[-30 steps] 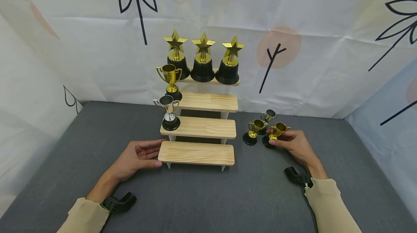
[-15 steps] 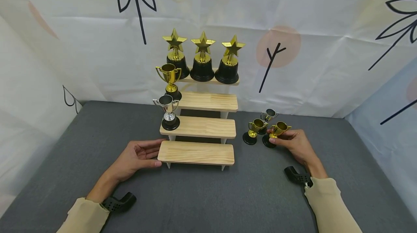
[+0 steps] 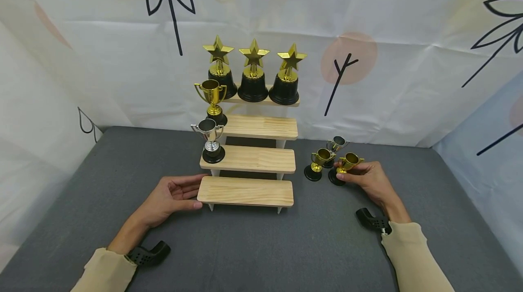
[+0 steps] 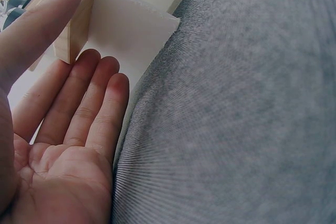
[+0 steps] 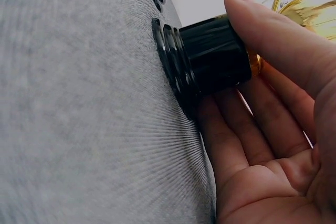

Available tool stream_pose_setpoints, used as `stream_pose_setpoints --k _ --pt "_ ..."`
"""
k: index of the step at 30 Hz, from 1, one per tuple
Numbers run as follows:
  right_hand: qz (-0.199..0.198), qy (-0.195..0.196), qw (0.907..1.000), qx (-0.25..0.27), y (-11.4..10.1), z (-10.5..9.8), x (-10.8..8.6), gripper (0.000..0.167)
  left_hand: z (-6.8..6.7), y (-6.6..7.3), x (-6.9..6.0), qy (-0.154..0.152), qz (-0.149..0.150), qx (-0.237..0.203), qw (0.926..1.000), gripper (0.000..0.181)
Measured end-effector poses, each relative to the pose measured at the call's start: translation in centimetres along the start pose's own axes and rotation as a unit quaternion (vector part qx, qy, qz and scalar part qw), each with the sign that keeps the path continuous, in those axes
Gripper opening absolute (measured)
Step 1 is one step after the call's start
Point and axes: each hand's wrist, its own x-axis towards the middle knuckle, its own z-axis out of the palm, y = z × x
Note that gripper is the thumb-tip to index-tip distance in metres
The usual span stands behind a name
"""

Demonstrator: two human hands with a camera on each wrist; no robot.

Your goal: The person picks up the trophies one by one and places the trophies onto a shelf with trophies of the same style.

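Right hand (image 3: pixel 369 180): holding one gold cup (image 3: pixel 350 161). Left hand (image 3: pixel 165 199): fingers extended, at the wooden stand (image 3: pixel 245 191); three star trophies (image 3: pixel 253 85) on top.

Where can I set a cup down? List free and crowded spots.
Free: the bottom step; the table before it; the two steps above it, right of the silver cup and the gold cup. Crowded: the top step, filled by three star trophies; the table by the right hand, where three cups cluster.
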Motion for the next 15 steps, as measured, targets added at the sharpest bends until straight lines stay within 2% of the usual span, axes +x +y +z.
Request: stream_pose_setpoints --k 15 --pt "-0.004 0.006 0.9999 0.014 0.13 0.07 0.05 0.033 0.02 0.03 -0.02 -0.003 0.002 -0.003 1.0 0.07"
